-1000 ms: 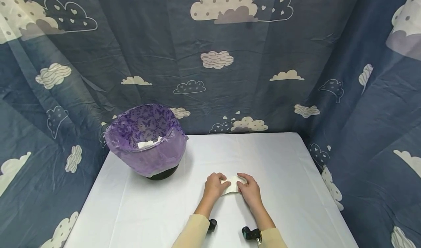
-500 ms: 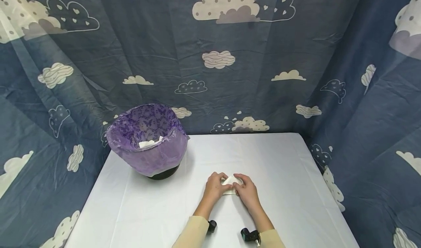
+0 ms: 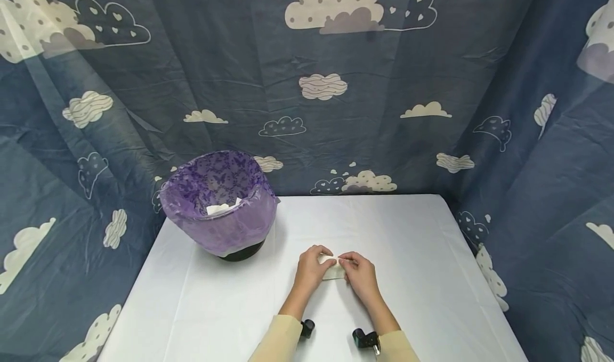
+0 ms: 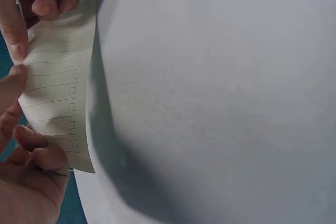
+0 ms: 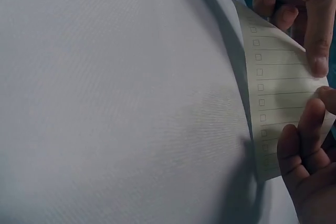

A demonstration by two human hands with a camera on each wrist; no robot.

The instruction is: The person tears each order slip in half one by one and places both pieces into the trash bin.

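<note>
Between both hands is a small cream sheet of note paper (image 3: 333,272), printed with ruled lines and a row of small checkboxes along the edge nearest the person. My left hand (image 3: 309,268) pinches its left part with thumb and fingers. The right hand (image 3: 361,275) pinches the far edge near the middle, its fingertips close to the left thumb. In the left wrist view the note paper (image 4: 60,87) bows slightly, its near edge casting a shadow on the cloth. The right wrist view shows the note paper (image 5: 278,90) narrowing toward the fingertips; its far part is hidden by fingers.
A bin lined with a purple patterned bag (image 3: 225,231) stands at the table's back left, with white paper pieces (image 3: 220,208) inside. The white-covered table (image 3: 403,234) meets a dark blue cloud-print curtain (image 3: 364,138) behind and at both sides.
The right hand has moved left, toward the left hand. The note paper's far edge has been drawn in, rising to a peak half a second ago and lower now. The head view has shifted slightly.
</note>
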